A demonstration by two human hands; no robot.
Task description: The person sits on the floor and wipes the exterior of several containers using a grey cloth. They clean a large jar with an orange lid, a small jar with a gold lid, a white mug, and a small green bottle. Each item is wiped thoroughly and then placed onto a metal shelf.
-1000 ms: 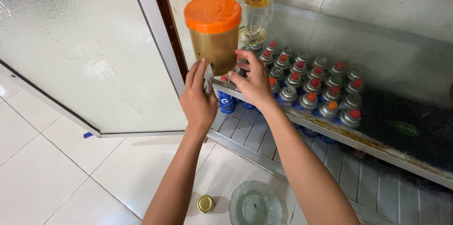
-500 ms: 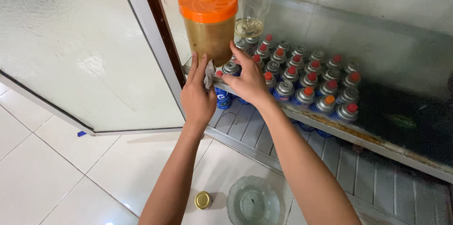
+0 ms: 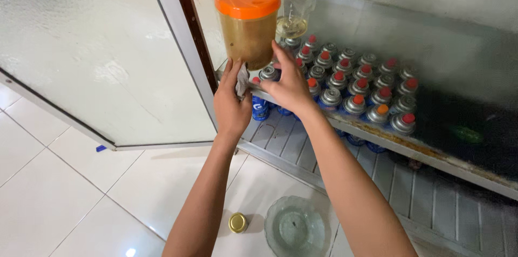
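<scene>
While the big jar (image 3: 249, 19) with the orange lid and brownish contents is lifted off the front edge of the metal shelf (image 3: 431, 152), both hands are closed on its lower part. The right hand (image 3: 288, 81) grips the bottom from the right side, fingers curled up against the plastic wall and thumb pointing toward the shelf. The left hand (image 3: 232, 100) clamps the base from the left and below, with a small greyish cloth (image 3: 242, 80) pinched between its fingers and the underside of the jar. The jar is upright, held just in front of the dark door frame (image 3: 189, 36) and beside the frosted glass door (image 3: 86, 46) that stands open to the left.

Behind the jar stands a second, clearer jar (image 3: 294, 3) with the same kind of orange lid and a little yellowish liquid near its bottom. To the right of the hands, rows of gas canisters (image 3: 361, 81) with red and orange caps fill the shelf, packed close together; a few blue ones show below the shelf edge.

Down on the white tiled floor (image 3: 54, 197) lie a small gold-coloured lid (image 3: 237, 222) and, just beside it, a round clear glass bowl (image 3: 295, 229), both between the person's forearms.
</scene>
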